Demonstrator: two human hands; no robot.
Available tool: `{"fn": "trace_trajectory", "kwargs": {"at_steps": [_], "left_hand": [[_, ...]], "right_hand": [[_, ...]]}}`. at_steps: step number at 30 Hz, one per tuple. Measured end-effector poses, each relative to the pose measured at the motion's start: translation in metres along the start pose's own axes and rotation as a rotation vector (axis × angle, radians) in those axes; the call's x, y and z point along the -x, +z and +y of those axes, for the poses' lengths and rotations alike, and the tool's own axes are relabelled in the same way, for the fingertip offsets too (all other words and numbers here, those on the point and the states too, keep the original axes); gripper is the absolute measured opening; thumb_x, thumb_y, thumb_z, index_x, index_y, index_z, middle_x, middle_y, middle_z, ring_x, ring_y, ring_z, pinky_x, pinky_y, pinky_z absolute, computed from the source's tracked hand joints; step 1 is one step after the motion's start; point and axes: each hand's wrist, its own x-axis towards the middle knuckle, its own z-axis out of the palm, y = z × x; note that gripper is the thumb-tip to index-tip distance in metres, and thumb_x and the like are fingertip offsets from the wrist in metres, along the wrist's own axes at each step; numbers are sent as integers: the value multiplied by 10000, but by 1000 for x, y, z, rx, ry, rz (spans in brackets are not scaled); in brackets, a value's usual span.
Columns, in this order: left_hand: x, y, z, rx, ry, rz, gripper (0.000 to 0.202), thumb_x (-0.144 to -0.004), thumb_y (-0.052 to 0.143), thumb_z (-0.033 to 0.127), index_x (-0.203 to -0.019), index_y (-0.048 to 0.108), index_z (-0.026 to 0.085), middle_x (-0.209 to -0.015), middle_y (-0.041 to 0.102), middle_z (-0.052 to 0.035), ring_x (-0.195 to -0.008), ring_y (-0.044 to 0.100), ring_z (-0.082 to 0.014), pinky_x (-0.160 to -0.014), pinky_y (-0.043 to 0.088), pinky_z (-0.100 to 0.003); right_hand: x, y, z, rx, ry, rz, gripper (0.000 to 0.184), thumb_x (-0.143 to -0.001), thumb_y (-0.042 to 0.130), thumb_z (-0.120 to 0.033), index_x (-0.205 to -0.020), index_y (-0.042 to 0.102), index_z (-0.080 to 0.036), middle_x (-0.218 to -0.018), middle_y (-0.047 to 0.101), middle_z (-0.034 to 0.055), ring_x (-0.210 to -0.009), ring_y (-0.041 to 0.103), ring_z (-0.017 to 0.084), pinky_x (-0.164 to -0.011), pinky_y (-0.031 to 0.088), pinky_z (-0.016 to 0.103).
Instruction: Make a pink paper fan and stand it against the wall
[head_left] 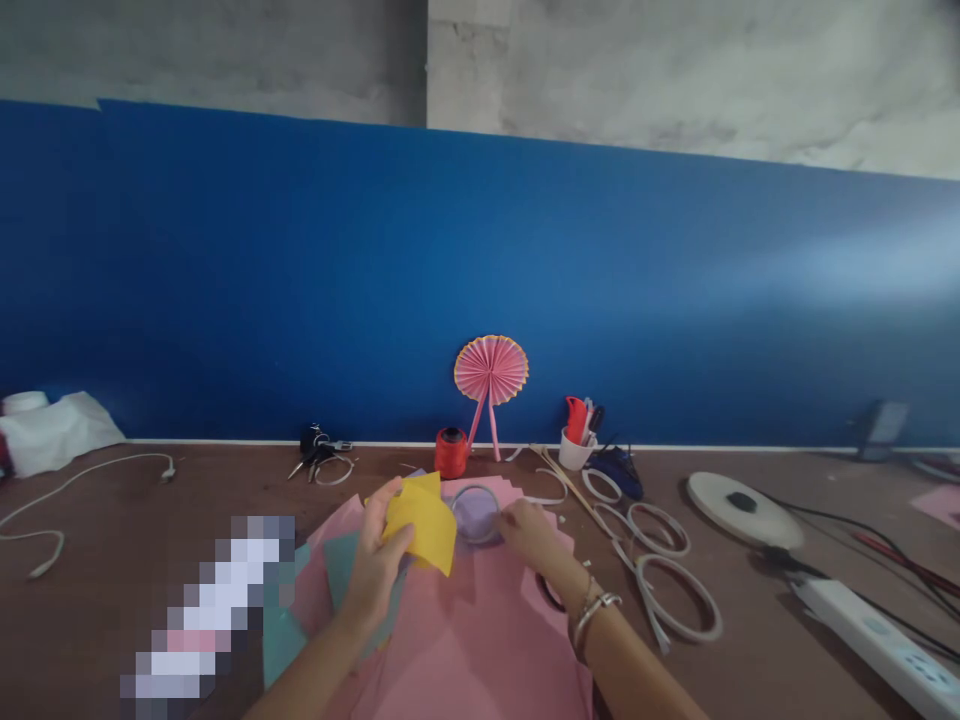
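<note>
- The blue backdrop [480, 290] runs the full width behind the tabletop [150, 520] and closes off the far edge.
- The brown tabletop has open room on the left, crossed only by a white cable [82, 475]. The right side is crowded.
- The pink sheets [480, 640] lie spread at the near edge under both hands, with a teal sheet [341, 570] tucked at their left.
- The power strip [877, 630] lies at an angle towards the near right corner; no print on it can be read.
- The white disc [742, 510] lies flat, right of centre.
- The white rings [675, 600] lie in a loose chain just right of the right forearm.
- The pink paper fan [491, 370] stands against the backdrop, with a red spool [451, 452] to its left and a white cup [576, 450] to its right.
- The left hand [379, 565] has its fingers closed on the yellow paper [424, 525], held above the pink sheets.
- The right hand [532, 535] has its fingers at the rim of a clear round dish [476, 512], just right of the yellow paper; I cannot tell whether they pinch it.
</note>
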Motion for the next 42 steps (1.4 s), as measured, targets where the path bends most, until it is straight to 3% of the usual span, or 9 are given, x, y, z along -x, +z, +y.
{"fn": "trace_trajectory", "kwargs": {"at_steps": [5, 10, 17, 19, 22, 27, 32, 37, 42], "left_hand": [[-1, -2, -2, -53, 17, -16, 565, -704, 577, 216, -1262, 487, 249, -1191, 580, -62, -1077, 559, -240, -861, 463, -327], [-2, -3, -6, 7, -44, -99, 550, -723, 573, 214, -1263, 466, 241, -1154, 592, -57, -1024, 589, -237, -780, 483, -308], [-4, -4, -8, -31, -43, -114, 515, -701, 568, 185, -1210, 500, 229, -1195, 558, -56, -1075, 556, -229, -838, 457, -301], [-3, -3, -5, -40, -24, -124, 488, -703, 580, 198, -1186, 525, 232, -1242, 543, -57, -1148, 515, -238, -889, 433, -306], [0, -1, 1, -36, 15, -158, 457, -690, 599, 198, -1144, 569, 227, -1282, 537, -61, -1264, 420, -256, -991, 365, -331], [7, 2, 10, 7, 38, -291, 435, -679, 600, 163, -1109, 599, 230, -1284, 550, -61, -1335, 337, -266, -1038, 340, -346], [8, 5, 7, 2, -30, -319, 502, -682, 599, 174, -1176, 542, 243, -1208, 592, -52, -1173, 521, -263, -915, 456, -342], [1, 10, -3, 5, -90, -89, 506, -635, 711, 281, -1106, 538, 221, -1096, 627, -83, -1001, 615, -257, -786, 509, -338], [-2, 9, -5, -26, -261, -191, 371, -653, 720, 419, -889, 626, 149, -739, 674, -56, -642, 640, -203, -593, 505, -308]], "right_hand": [[6, -8, -9, 170, 28, 29, 260, -806, 496, -203, -664, 705, -141, -869, 692, 158, -895, 593, 250, -728, 359, 288], [6, -7, -10, 218, 36, 12, 258, -815, 497, -197, -716, 726, -132, -896, 698, 161, -917, 603, 266, -769, 372, 306], [9, -4, -6, 158, 37, 70, 205, -787, 529, -171, -753, 715, -91, -954, 653, 231, -1026, 536, 341, -826, 366, 384], [9, -6, -8, 96, 31, 97, 206, -797, 517, -170, -809, 703, -83, -1001, 635, 232, -1063, 511, 347, -847, 360, 397], [10, -7, -17, -44, -30, 61, 268, -869, 447, -247, -858, 688, -132, -944, 667, 133, -960, 572, 258, -812, 399, 337], [18, -7, -32, -606, -122, -217, 374, -875, 456, -444, -1091, 638, -199, -1016, 676, 43, -862, 610, 184, -699, 452, 275], [23, -8, -32, -918, -42, -414, 344, -725, 651, -424, -931, 664, -149, -875, 685, 49, -840, 611, 204, -747, 448, 305], [20, -10, -30, -990, -35, -241, 231, -632, 684, -317, -786, 583, -177, -749, 633, -3, -730, 580, 171, -677, 438, 280], [18, -9, -35, -889, -69, -78, 145, -645, 608, -281, -673, 490, -201, -619, 542, -40, -596, 505, 128, -560, 397, 241]]}}
